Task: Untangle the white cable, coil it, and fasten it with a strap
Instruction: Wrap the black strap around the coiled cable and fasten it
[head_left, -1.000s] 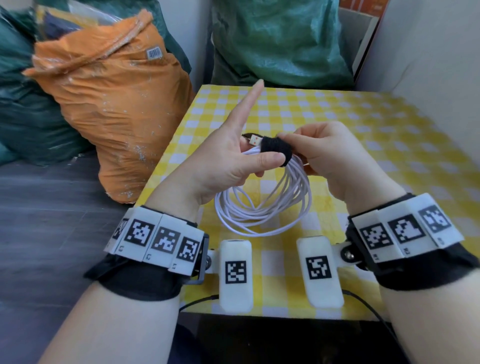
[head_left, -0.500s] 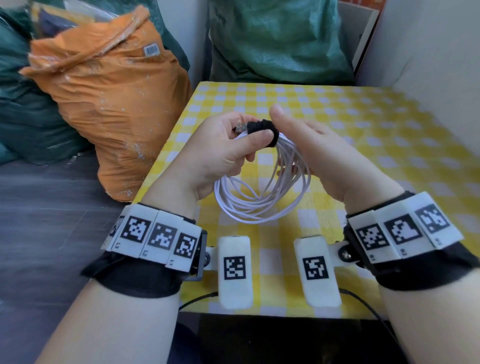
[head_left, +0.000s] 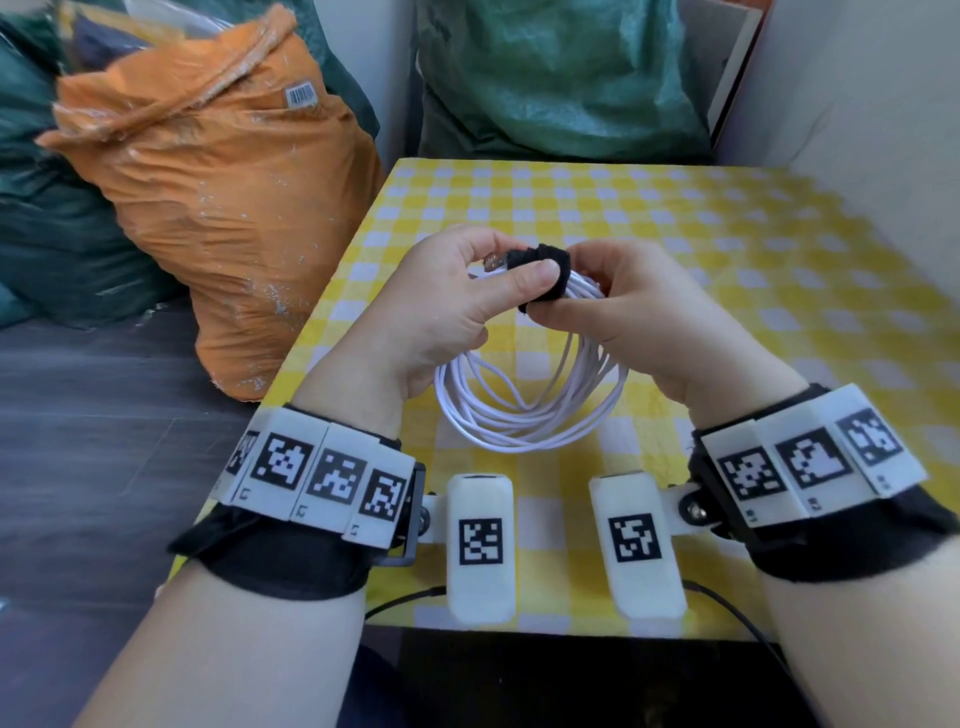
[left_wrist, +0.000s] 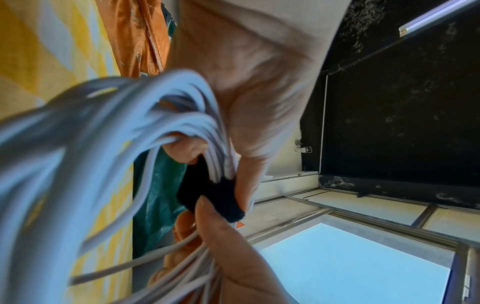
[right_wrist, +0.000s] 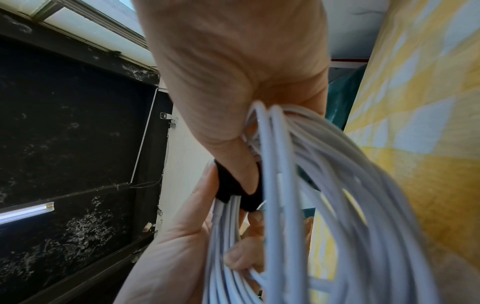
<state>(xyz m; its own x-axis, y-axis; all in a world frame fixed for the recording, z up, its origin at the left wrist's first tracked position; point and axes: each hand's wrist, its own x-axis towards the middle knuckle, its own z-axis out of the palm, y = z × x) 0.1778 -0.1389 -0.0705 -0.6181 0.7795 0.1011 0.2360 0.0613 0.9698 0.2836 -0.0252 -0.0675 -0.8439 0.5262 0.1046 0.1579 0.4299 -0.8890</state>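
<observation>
The white cable (head_left: 524, 415) hangs as a coil of several loops above the yellow checked table (head_left: 727, 249). A black strap (head_left: 545, 260) is wrapped round the top of the coil. My left hand (head_left: 447, 306) pinches the strap and the cable there, thumb on the strap's front. My right hand (head_left: 623, 312) pinches the strap's other side, thumb at its lower end. A metal plug (head_left: 491, 261) pokes out left of the strap. The left wrist view shows the strap (left_wrist: 215, 197) and cable (left_wrist: 78, 164) between both thumbs; in the right wrist view the strap (right_wrist: 233, 189) wraps the cable (right_wrist: 337, 205).
An orange sack (head_left: 218, 171) stands on the floor left of the table, with dark green bags (head_left: 561, 73) behind it and behind the table's far edge. A pale wall (head_left: 857, 130) bounds the table on the right. Thin black wires (head_left: 737, 608) trail from the wrist cameras.
My left hand's index finger, pointing up a second ago, has curled down onto the strap. My right hand's fingers closed round the strap. The coil stayed between the hands.
</observation>
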